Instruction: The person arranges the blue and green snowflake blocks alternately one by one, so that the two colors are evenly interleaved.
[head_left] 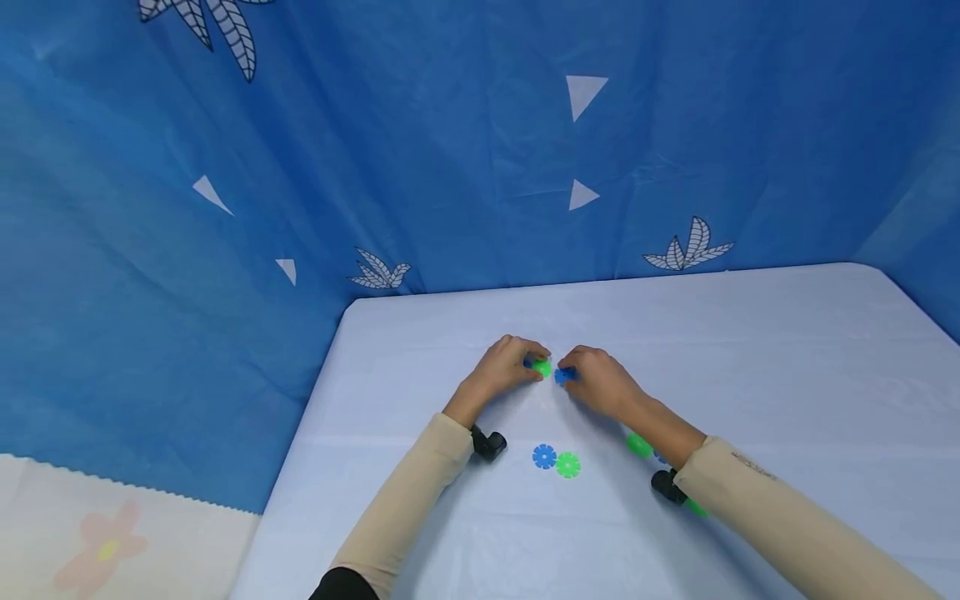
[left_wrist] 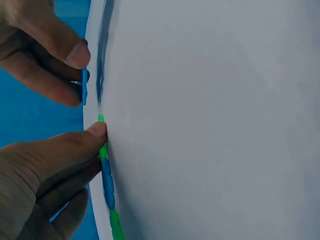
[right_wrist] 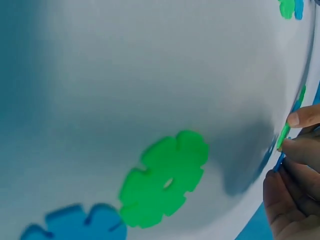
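My left hand (head_left: 508, 362) pinches a green notched disc (head_left: 543, 367) between thumb and fingers. In the left wrist view this green piece lines up edge-on with a blue disc (left_wrist: 108, 184) and another green disc (left_wrist: 116, 227), like a short chain. Just to the right, my right hand (head_left: 600, 382) pinches a blue notched disc (head_left: 562, 377), partly covered by the fingers. A small gap separates this blue disc from the green one. Both hands are over the far half of the white table.
Nearer on the table (head_left: 787, 358) lie a blue disc (head_left: 544, 457) and a green disc (head_left: 568, 465), side by side. Under the right forearm are a green disc (head_left: 639, 445) and others partly hidden. A blue patterned curtain (head_left: 480, 150) hangs behind the table.
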